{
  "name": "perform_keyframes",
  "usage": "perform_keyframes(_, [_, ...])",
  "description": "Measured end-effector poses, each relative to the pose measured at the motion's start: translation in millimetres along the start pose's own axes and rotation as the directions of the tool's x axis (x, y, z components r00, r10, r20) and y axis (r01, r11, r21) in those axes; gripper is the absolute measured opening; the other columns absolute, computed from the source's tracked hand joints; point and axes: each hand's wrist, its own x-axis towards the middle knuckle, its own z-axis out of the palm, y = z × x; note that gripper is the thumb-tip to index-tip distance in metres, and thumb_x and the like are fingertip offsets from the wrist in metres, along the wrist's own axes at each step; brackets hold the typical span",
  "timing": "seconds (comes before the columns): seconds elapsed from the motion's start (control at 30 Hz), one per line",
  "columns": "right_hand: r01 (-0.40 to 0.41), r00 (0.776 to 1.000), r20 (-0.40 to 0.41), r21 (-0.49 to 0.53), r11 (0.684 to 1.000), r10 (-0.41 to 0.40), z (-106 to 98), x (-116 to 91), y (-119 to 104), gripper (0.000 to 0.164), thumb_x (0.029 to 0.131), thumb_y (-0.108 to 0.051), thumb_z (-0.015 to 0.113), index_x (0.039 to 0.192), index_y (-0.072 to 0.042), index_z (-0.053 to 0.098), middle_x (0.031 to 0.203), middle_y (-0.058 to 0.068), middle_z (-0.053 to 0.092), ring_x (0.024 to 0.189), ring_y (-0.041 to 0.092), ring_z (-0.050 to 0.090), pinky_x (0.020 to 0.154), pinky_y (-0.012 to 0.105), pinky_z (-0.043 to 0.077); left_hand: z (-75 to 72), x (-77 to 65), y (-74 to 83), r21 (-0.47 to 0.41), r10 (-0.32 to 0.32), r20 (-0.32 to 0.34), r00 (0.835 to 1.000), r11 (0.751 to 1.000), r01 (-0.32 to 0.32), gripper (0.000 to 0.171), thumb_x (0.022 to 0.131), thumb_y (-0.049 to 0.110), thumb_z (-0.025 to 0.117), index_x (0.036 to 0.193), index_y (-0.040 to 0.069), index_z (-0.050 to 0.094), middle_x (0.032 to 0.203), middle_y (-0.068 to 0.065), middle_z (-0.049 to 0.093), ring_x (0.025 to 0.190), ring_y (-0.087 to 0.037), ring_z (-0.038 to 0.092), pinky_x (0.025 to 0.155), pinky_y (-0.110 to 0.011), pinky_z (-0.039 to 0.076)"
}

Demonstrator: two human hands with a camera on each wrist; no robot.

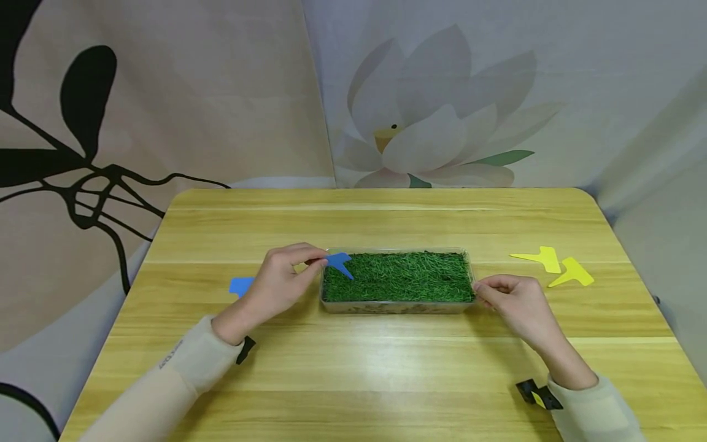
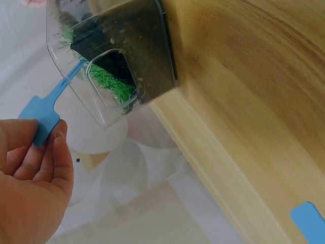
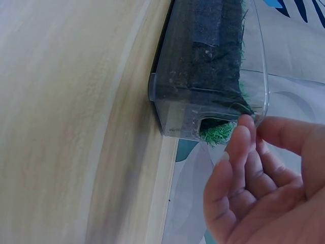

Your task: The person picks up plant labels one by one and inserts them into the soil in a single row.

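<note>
My left hand [image 1: 276, 279] pinches a blue T-shaped plant label [image 1: 338, 260] by its broad head, over the left end of a clear plastic box [image 1: 394, 308]. In the left wrist view, the label's narrow stem [image 2: 65, 84] points past the box's rim toward the turf. Green artificial grass [image 1: 397, 277] fills the box. At the opposite end, my right hand [image 1: 516, 304] holds the box's rim between thumb and fingertips, as the right wrist view shows, the other fingers loosely bent [image 3: 236, 173]. A second blue plant label [image 1: 240, 285] lies on the table, partly hidden behind my left hand.
Two yellow plant labels [image 1: 548, 259] lie on the wooden table [image 1: 353, 380] to the right of the box. A printed cloth backdrop [image 1: 442, 92] with a large flower hangs behind the table's far edge.
</note>
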Motion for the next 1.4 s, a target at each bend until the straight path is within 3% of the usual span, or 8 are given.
perform_keyframes(0.37, [-0.008,1.0,0.006,-0.002,1.0,0.008,-0.1,0.7,1.0,0.032,0.104,-0.036,0.068,0.101,-0.006,0.081,0.084,0.013,0.073,0.063,0.019,0.056,0.057,0.03,0.046,-1.3,1.8,0.9,0.04,0.019,0.021,1.0,0.999,-0.02,0.017,0.096,-0.003,0.073,0.112,0.0,0.079,0.109,-0.008,0.077,0.096,-0.018,0.074,0.072,-0.031,0.057])
perform_keyframes(0.63, [-0.013,1.0,0.009,0.002,1.0,0.013,-0.5,1.0,1.6,0.032,0.104,-0.036,0.069,0.1,-0.007,0.081,0.083,0.014,0.072,0.065,0.02,0.057,0.058,0.03,0.047,-1.4,3.6,-0.8,0.056,0.078,0.026,0.997,0.995,-0.079,0.02,0.094,-0.007,0.073,0.113,-0.002,0.079,0.108,-0.01,0.077,0.099,-0.023,0.075,0.083,-0.035,0.061])
perform_keyframes(0.87, [-0.013,1.0,0.009,0.0,1.0,0.013,-0.7,0.7,1.7,0.029,0.104,-0.033,0.069,0.1,-0.006,0.08,0.084,0.013,0.073,0.068,0.023,0.06,0.059,0.03,0.048,-1.6,4.6,-0.8,0.054,0.099,0.055,0.994,0.993,-0.102,0.024,0.093,-0.012,0.072,0.114,-0.003,0.079,0.106,-0.01,0.077,0.098,-0.022,0.074,0.082,-0.033,0.06])
perform_keyframes(1.03, [-0.018,1.0,0.014,0.006,1.0,0.017,-1.0,0.4,1.0,0.028,0.104,-0.031,0.068,0.101,-0.005,0.08,0.085,0.014,0.073,0.072,0.029,0.063,0.061,0.03,0.049,-0.4,5.7,-0.7,0.088,0.137,0.093,0.986,0.985,-0.146,0.025,0.092,-0.016,0.07,0.113,-0.005,0.078,0.105,-0.012,0.077,0.096,-0.023,0.074,0.08,-0.03,0.061])
perform_keyframes(1.4, [-0.021,1.0,0.019,0.013,1.0,0.021,-0.7,1.0,0.5,0.031,0.104,-0.033,0.068,0.102,-0.005,0.08,0.084,0.013,0.073,0.07,0.028,0.062,0.059,0.03,0.048,5.7,9.1,-0.2,0.161,0.215,0.126,0.968,0.959,-0.234,0.026,0.091,-0.018,0.069,0.111,-0.005,0.079,0.103,-0.013,0.077,0.096,-0.024,0.073,0.081,-0.029,0.06])
